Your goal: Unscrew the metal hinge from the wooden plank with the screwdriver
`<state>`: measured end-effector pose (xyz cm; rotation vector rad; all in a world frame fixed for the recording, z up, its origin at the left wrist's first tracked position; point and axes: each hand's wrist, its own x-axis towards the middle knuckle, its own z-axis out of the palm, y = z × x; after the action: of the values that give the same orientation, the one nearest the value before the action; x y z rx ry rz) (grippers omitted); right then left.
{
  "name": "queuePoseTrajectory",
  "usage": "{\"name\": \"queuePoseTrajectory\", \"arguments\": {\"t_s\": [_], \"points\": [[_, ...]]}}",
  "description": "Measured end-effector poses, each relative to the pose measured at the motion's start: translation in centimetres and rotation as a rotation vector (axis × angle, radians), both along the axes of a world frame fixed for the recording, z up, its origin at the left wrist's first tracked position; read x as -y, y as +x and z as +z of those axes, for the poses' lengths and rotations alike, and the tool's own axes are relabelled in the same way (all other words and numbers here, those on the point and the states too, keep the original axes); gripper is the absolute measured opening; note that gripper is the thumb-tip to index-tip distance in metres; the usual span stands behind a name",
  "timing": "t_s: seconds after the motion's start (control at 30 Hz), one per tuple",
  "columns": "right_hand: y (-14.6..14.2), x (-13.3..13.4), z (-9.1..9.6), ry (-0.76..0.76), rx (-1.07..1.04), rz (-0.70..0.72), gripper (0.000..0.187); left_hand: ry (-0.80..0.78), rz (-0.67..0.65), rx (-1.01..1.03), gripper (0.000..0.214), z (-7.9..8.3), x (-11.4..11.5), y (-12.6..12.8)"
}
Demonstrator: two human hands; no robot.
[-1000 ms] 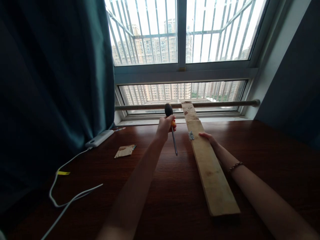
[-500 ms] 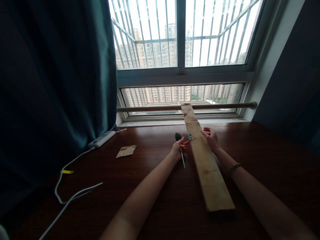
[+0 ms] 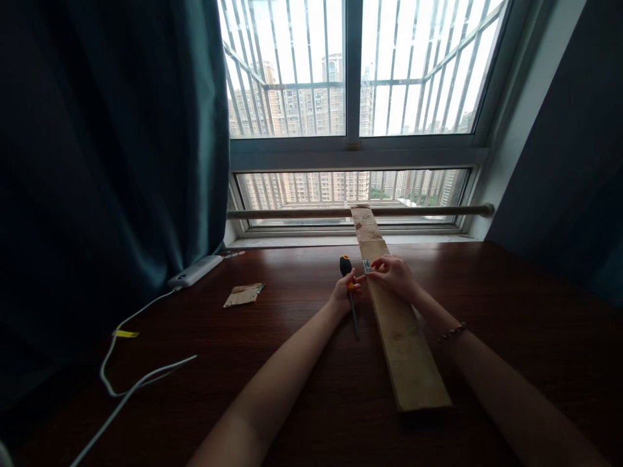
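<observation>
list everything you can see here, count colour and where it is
plank: 1, pale wood, on the table, far end at the rail
hinge: 1, silver, on the plank's left edge
screwdriver: 1, black and orange handle, left of the plank
table: 1, dark brown
white block: 1, far left of the table by the curtain
cable: 1, white, loops from the white block
yellow tag: 1, on the cable
card packet: 1, brown, flat, left of the screwdriver
curtain: 1, dark teal, left
window: 1, barred, behind the table
rail: 1, across the window's base
bracelet: 1, beaded, right wrist
left hand: 1, grips the screwdriver
right hand: 1, fingers at the hinge
</observation>
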<state>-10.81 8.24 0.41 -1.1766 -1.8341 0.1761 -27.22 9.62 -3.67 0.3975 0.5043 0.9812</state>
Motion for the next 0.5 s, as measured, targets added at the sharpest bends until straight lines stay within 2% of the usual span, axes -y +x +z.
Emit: {"name": "queuePoseTrajectory", "arguments": {"t_s": [0.23,0.37,0.5], "points": [[-0.97,0.05,0.28,-0.1,-0.092,0.048,0.004,-0.027,0.02,-0.023,0.027,0.25,0.12,0.01],[-1.02,0.08,0.33,-0.133,-0.061,0.026,0.007,-0.021,0.003,-0.009,0.027,0.11,0.0,-0.02],[-1.04,-0.03,0.41,-0.19,-0.158,0.031,0.015,0.013,0.026,-0.026,0.016,-0.09,0.01,0.17]]}}
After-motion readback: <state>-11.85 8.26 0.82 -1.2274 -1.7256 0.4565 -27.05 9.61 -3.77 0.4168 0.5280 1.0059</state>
